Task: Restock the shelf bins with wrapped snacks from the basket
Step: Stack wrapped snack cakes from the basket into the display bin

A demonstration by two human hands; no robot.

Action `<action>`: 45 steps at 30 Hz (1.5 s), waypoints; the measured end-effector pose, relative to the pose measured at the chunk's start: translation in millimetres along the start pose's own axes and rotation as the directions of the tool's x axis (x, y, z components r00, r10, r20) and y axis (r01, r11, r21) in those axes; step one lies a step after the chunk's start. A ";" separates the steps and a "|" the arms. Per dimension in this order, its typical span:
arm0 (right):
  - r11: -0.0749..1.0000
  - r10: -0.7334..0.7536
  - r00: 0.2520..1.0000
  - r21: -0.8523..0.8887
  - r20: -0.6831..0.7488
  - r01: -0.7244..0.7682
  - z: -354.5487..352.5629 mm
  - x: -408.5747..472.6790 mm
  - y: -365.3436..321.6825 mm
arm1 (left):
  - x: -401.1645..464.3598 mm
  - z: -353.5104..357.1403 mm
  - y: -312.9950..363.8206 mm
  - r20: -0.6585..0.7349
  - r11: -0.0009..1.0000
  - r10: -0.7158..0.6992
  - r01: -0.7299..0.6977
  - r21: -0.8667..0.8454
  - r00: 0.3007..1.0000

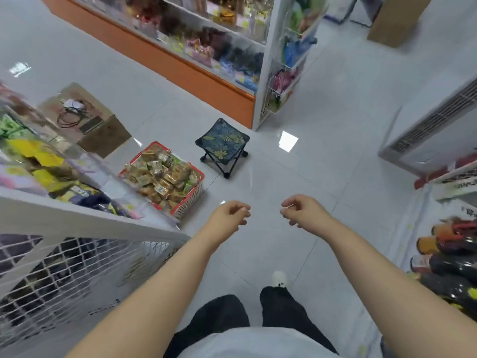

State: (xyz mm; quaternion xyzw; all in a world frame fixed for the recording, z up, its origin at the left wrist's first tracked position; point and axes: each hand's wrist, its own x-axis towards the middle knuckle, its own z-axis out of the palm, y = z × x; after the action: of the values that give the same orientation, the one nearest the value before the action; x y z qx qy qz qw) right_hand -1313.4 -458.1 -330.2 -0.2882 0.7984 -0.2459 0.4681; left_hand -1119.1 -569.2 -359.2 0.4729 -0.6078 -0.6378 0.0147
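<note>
A red-rimmed basket (198,188) stands on the floor at left centre, heaped with wrapped snacks (160,174) in gold and green wrappers. Just left of it, the white shelf (77,208) carries clear bins (41,161) of yellow, green and purple packets. My left hand (229,215) hangs over the bare floor to the right of the basket, fingers loosely curled, holding nothing. My right hand (302,209) floats level with it, a short gap between them, also loosely curled and empty.
A small folding stool (222,144) with a leaf print stands beyond the basket. An orange-based shelf (180,68) runs along the back, with a wire rack (284,81) on its end. Cardboard boxes (103,133) sit at left. Bottles (451,254) line the right shelf.
</note>
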 end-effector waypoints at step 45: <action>0.566 0.072 0.503 -0.451 0.861 0.691 165.2 520.9 -470.8 | 313.6 -276.2 75.3 -0.501 0.469 -0.773 -0.182 -0.864 0.389</action>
State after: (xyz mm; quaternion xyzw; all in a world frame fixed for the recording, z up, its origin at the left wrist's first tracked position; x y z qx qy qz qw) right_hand -1264.4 -1173.6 -406.7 -0.6894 0.4370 0.1839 0.5476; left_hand -1162.7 -985.2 -431.9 0.7742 -0.0113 -0.4866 0.4045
